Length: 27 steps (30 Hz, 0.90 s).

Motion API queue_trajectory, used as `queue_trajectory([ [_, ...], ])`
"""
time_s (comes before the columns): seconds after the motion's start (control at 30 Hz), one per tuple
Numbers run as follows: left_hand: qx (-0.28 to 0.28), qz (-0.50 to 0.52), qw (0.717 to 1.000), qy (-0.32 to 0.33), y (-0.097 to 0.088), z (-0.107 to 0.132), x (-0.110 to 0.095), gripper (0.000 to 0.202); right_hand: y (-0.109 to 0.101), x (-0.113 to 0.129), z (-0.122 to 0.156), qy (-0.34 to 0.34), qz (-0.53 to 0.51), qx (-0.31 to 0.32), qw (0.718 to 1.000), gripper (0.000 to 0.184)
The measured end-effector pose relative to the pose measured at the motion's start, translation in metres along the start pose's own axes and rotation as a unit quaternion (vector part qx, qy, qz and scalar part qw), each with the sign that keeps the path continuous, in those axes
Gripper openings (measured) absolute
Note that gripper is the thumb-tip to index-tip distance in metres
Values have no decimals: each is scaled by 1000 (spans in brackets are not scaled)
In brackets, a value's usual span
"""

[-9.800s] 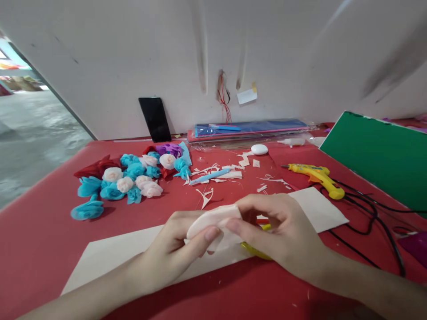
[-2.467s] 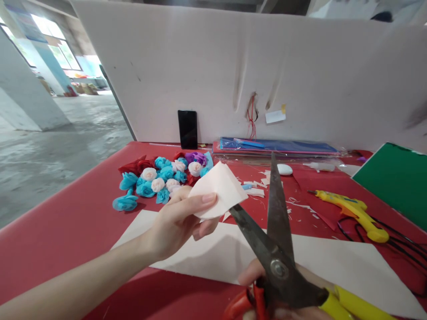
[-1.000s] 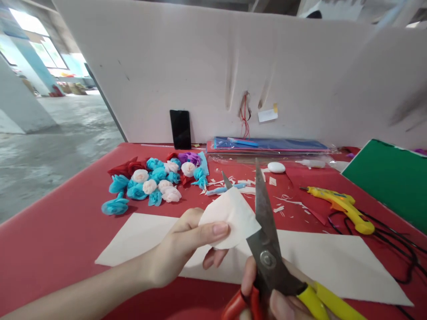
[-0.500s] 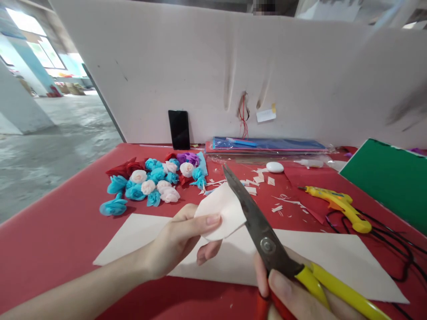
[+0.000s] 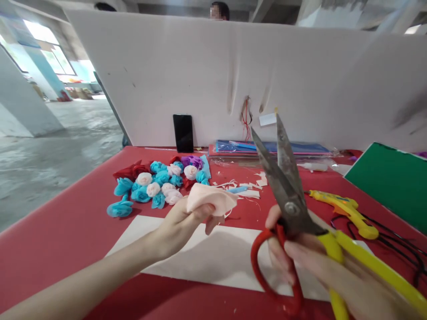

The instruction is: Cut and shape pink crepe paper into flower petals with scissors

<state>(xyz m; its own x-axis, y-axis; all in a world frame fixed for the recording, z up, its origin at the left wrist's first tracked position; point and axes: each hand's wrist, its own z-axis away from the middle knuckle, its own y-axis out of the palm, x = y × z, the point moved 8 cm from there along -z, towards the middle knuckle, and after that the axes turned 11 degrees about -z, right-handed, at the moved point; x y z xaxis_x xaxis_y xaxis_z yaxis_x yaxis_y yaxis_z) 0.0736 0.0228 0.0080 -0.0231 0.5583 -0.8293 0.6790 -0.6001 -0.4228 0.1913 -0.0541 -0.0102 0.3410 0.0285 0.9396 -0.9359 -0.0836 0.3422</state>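
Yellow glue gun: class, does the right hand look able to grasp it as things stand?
Probably not: the right hand is holding the scissors, though the glue gun lies just beyond, largely uncovered.

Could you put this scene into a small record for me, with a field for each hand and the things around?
Left hand: pinching a curled, pale pink piece
Right hand: holding scissors, blades open, apart from the piece
Below: long pale sheet on the red table
Beyond left hand: cluster of blue, pink, red and purple flowers
Right side: yellow glue gun, green board
Back: phone
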Motion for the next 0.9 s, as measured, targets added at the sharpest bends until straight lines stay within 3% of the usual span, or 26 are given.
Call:
queue_trajectory([
  [0.1, -32, -49, 997, 51, -8, 1, -7, 44, -15, 13, -3, -35, 17, -68, 997, 21],
  [0.17, -41, -132, 983, 119, -9, 4, -19, 37, -20, 19, -2, -53, 35, -100, 993, 24],
  [0.3, -64, -293, 928, 221, -3, 10, -38, 35, -9, 14, 0, -26, 20, -72, 997, 17],
  [0.37, -69, -313, 919, 228, 1, 11, -38, 34, 0, 8, 3, -4, 35, -42, 999, 14],
  [0.47, -56, -337, 906, 251, 13, 14, -36, 35, 4, 1, 5, 9, 69, -30, 997, 26],
  [0.67, -2, -278, 932, 234, 32, 18, -21, 35, -2, -8, 5, 28, -20, -57, 998, 14],
  [0.9, 23, -227, 951, 207, 35, 18, -26, 34, 10, -12, 10, 85, 4, 12, 996, 26],
])
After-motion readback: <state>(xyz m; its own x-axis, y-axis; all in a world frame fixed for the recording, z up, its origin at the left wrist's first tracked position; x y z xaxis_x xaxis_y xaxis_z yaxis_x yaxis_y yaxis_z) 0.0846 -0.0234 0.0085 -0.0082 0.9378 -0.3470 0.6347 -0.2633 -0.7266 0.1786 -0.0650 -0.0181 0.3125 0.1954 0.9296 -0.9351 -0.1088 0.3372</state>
